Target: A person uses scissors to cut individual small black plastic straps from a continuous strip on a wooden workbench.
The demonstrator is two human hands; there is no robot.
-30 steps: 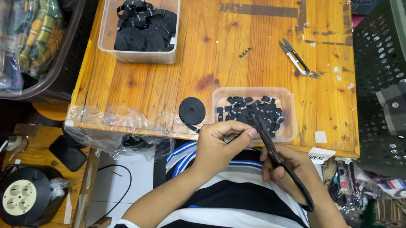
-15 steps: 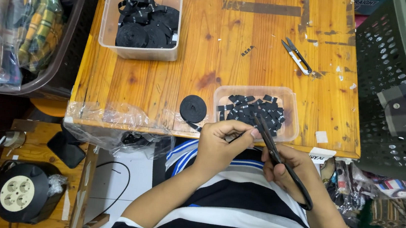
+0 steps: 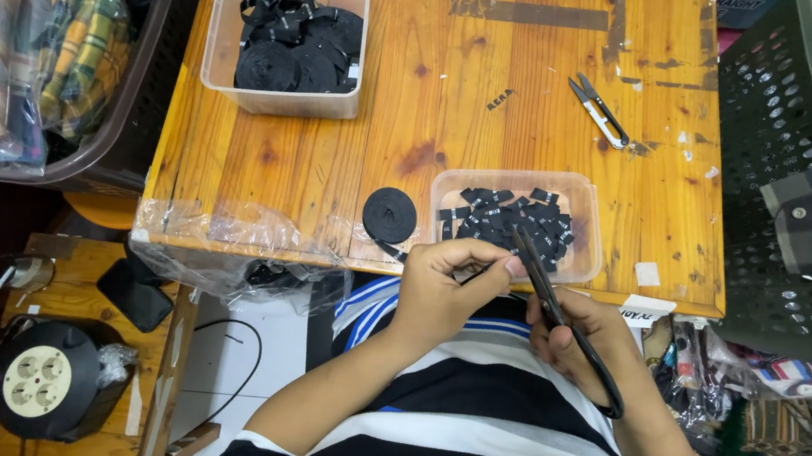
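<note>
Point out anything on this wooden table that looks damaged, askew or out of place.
The clear plastic sheet along the table's near edge is crumpled and sags over the side. The tabletop shows dark stains and a strip of worn tape residue. Small white scraps lie by the right edge. Nothing looks spilled.

This looks like a small home garment or label workshop. A worn wooden bench [image 3: 334, 150] fills the upper middle of the frame, carrying a clear tub of black ribbon rolls [image 3: 286, 34] at upper left, a shallow tray of cut black label pieces [image 3: 517, 220] near the centre, and thread snips [image 3: 599, 111] at upper right. Folded plaid fabric [image 3: 75, 32] fills a basket at far left, a green perforated crate [image 3: 794, 168] stands at right, and a cable reel with sockets [image 3: 47, 391] sits at lower left.
</note>
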